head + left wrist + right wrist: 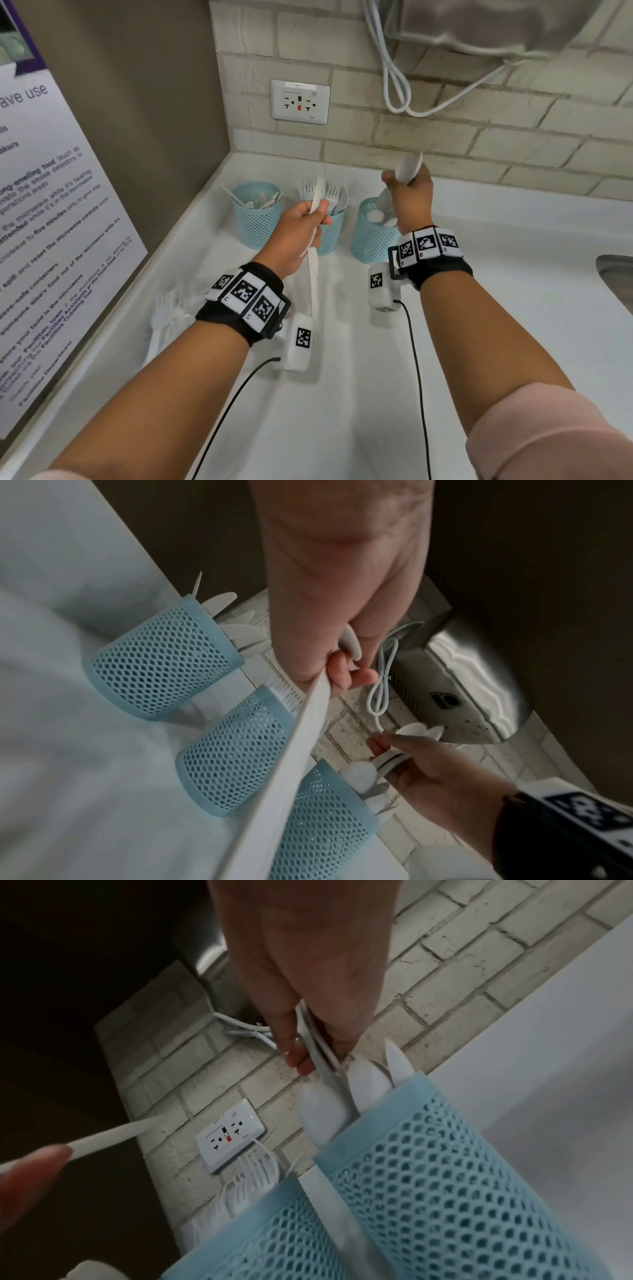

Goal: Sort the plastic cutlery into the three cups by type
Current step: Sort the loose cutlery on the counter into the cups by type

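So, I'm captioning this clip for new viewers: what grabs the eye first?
Three pale blue mesh plastic cups stand in a row by the brick wall. The left hand grips a long white plastic utensil before the middle cup, while the right hand holds white plastic spoons above the right cup.

The three cups (257, 219) are light blue and full of little holes, like a net. The forks (329, 195), the spoons (322, 1110) and the other cutlery are white. The counter (342, 394) is white too. The wall tiles (445, 137) are pale cream with grey lines between them. The wrist bands (246, 298) are black with black and white square patterns. The sleeve (548, 438) is pink. The socket (300, 101) is white with a small red spot.
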`<state>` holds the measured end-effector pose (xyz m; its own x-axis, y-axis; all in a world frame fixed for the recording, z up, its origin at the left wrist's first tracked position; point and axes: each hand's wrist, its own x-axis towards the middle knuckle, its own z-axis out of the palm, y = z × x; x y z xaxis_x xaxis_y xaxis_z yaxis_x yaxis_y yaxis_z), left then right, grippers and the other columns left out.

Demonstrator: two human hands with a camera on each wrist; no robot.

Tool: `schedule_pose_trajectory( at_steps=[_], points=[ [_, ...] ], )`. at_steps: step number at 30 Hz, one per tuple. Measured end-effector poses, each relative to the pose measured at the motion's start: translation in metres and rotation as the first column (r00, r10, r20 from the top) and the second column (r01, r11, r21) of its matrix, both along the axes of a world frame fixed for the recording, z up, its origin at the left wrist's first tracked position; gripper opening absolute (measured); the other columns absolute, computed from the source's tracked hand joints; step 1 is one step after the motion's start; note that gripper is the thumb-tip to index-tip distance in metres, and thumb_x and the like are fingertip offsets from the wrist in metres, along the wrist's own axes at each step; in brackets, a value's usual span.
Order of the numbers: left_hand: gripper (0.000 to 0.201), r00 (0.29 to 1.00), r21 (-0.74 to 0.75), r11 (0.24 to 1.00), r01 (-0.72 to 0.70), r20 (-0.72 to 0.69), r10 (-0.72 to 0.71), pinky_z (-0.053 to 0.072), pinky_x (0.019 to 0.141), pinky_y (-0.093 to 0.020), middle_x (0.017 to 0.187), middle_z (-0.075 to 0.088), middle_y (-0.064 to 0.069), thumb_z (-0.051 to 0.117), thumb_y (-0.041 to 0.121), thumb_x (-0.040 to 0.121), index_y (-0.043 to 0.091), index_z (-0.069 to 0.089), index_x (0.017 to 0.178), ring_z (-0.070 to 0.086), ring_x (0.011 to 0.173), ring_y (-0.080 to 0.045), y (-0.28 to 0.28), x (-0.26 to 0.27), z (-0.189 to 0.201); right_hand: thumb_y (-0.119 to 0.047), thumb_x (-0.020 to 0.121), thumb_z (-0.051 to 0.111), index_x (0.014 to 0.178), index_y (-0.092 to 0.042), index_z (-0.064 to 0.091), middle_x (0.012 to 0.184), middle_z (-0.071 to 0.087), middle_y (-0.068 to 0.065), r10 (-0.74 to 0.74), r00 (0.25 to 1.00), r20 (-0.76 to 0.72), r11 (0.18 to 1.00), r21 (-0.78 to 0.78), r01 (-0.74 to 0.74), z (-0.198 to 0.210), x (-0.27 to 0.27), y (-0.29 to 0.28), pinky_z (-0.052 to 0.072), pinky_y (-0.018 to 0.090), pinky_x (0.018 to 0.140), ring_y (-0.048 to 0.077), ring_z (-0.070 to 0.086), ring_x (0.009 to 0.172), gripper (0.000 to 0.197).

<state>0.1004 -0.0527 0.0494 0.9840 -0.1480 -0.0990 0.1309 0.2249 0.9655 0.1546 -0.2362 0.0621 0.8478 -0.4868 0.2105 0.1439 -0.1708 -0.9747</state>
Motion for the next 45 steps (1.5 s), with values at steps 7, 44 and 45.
schedule_pose_trajectory(
  at_steps=[7,44,45],
  points=[
    [0.01,0.999,-0.045,0.998,-0.037,0.001,0.037,0.032,0.043,-0.012,0.073,0.053,0.003,0.051,0.02,0.096,0.016,0.059,0.092,0.037,0.046,-0.002,-0.002,0.003,0.001,-0.003,0.093,0.041,0.131,-0.013,0.049,0.119,0.06,0.01,0.054,0.998,-0.024,0.914,-0.401,-0.059,-0.001,-0.003,0.002,0.039,0.02,0.091,0.02,0.056,0.111,0.04],
    [0.019,0.983,0.342,0.928,0.149,-0.155,-0.101,0.039,0.043,-0.011,0.067,0.055,0.003,0.064,0.026,0.089,0.008,0.07,0.094,0.047,0.05,-0.004,0.033,-0.031,0.005,-0.029,0.093,0.053,0.091,-0.013,0.066,0.101,0.065,0.005,0.319,0.939,-0.129,0.694,-0.643,-0.324,-0.007,-0.05,0.073,0.034,0.039,0.096,0.023,0.049,0.108,0.021],
    [0.019,0.984,0.34,0.928,0.149,-0.144,-0.105,0.042,0.045,-0.011,0.067,0.058,0.002,0.066,0.025,0.087,0.008,0.07,0.093,0.05,0.049,-0.002,0.033,-0.031,0.006,-0.029,0.095,0.05,0.09,-0.015,0.063,0.099,0.066,0.004,0.338,0.921,-0.194,0.669,-0.639,-0.38,-0.009,-0.051,0.074,0.035,0.039,0.094,0.022,0.053,0.104,0.02]
  ],
)
